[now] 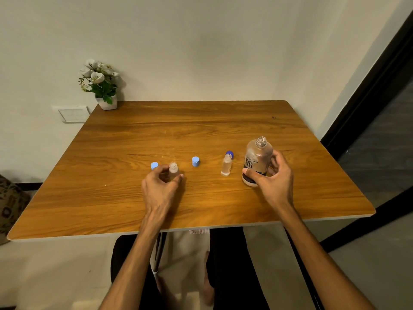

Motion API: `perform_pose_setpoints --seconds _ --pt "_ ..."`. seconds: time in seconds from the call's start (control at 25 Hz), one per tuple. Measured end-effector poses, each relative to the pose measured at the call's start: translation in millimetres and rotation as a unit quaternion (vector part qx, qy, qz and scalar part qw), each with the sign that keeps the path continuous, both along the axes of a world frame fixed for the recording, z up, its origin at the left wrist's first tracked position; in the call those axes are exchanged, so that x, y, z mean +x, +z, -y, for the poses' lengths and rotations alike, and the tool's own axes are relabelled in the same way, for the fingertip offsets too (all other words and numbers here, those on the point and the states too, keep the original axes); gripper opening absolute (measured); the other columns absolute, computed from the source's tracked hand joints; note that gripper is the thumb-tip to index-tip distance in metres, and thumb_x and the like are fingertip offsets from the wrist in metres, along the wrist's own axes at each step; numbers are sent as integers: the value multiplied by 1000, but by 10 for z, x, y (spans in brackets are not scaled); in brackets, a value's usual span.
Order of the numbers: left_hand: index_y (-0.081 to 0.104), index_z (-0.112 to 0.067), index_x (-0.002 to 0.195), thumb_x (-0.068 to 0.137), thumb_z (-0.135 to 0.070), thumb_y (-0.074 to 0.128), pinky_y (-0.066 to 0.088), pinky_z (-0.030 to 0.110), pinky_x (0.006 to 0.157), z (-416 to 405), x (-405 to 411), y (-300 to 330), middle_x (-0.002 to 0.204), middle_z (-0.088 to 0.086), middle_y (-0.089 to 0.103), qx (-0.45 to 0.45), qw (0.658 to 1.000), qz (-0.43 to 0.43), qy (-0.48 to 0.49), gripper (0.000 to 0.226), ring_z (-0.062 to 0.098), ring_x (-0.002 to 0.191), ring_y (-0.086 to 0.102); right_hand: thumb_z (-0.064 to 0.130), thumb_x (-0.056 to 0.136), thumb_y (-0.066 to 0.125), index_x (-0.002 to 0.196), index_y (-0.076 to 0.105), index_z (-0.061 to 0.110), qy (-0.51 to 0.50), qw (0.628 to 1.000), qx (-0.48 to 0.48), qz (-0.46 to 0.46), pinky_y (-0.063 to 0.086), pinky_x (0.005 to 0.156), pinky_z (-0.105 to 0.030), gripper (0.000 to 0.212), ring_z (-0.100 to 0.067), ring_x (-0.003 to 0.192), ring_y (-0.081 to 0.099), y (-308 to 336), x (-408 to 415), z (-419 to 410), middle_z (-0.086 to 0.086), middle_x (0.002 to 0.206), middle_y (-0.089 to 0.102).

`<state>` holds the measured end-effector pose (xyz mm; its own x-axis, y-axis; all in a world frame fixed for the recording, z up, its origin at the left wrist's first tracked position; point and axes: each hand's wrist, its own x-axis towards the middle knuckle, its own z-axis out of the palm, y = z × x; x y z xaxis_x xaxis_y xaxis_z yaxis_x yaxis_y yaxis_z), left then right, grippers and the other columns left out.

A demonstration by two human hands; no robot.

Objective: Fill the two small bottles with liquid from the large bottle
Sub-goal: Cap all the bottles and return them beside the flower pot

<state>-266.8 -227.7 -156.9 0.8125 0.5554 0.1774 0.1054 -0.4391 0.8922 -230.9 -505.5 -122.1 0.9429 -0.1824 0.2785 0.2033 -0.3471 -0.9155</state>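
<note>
Head view looks down on a wooden counter (201, 130) with both bare forearms reaching in from the bottom edge. Part of the left small bottle (173, 170) is hidden behind the left hand (159, 186), whose thumb and fingers curl loosely around its lower body; whether they press it or only cup it is hard to tell. How much liquid it holds cannot be made out. One light blue cap (154, 165) peeks out just left of that bottle, half covered by the fingertips.

Taking the large bottle (257, 163) as the landmark: it stands uncapped, leaning slightly, near the counter's right side, and the right hand (271, 177) wraps it from the right, thumb across the front low on the label, fingers behind. Its label is only partly readable. Just left of it stands the second small bottle (226, 165), open and clear, with a dark blue cap (230, 153) mostly hidden behind its neck. Farther left lies another light blue cap (195, 161). Far left and behind, at the counter's back corner, sits a potted plant (100, 83).
</note>
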Motion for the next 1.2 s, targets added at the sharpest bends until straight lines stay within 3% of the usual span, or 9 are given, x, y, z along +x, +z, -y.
perform_pose_setpoints --seconds 0.16,0.36,0.48,0.56,0.68,0.8,0.92,1.04,1.2 --pt "73 -10 122 77 -21 90 54 26 78 17 3 4 104 1 76 6 1000 -5 -18 49 23 96 73 15 65 99 130 58 27 2 1000 1 -3 50 80 -4 77 10 105 60 -56 24 25 26 113 61" --pt "65 -16 133 80 -35 87 48 33 98 116 -75 170 129 1 66 39 998 56 -13 61 14 119 59 9 65 98 125 60 23 7 1000 11 -10 50 80 -2 72 23 97 61 -122 45 66 27 111 62" --pt "71 -16 119 86 -36 74 49 28 95 306 5 524 118 -3 70 73 986 147 -34 39 10 111 62 11 65 99 132 61 15 -1 1000 15 -9 51 83 -2 76 17 100 62 -150 89 105 18 116 66" --pt "76 -19 105 86 -33 70 56 34 87 493 226 797 101 -7 74 106 977 162 -88 24 10 95 67 13 65 99 134 60 16 -1 1000 18 -6 52 83 -4 79 14 104 61 -154 123 155 17 119 65" --pt "77 -22 103 88 -37 71 54 31 70 735 702 1069 91 -8 74 198 960 6 -199 22 10 82 67 13 64 99 132 61 19 -4 1000 25 -2 55 86 -8 78 10 107 62 -158 124 141 17 118 67" --pt "75 -19 110 88 -43 76 53 32 77 1017 1251 1068 103 -3 73 305 889 -208 -272 33 15 93 65 15 65 99 132 61 21 -15 1000 23 -6 53 82 -4 78 11 104 62 -177 154 205 21 114 65" --pt "72 -15 113 86 -45 79 58 34 79 1122 1631 907 110 4 75 324 822 -348 -314 41 19 94 70 15 64 99 130 62 25 -24 999 26 -7 52 80 -5 76 17 101 63 -201 194 305 26 110 66" --pt "71 -14 110 85 -43 81 57 32 73 1202 1786 784 105 5 75 338 795 -385 -326 40 19 89 71 14 64 99 128 62 27 -22 999 35 -7 53 79 -6 75 18 100 64 -229 230 366 26 109 66" --pt "69 -17 115 85 -39 82 57 32 77 1285 1816 709 107 2 72 386 790 -355 -317 39 16 92 68 14 65 99 132 60 23 -13 999 39 4 56 82 -11 78 4 107 66 -261 277 353 24 114 66"
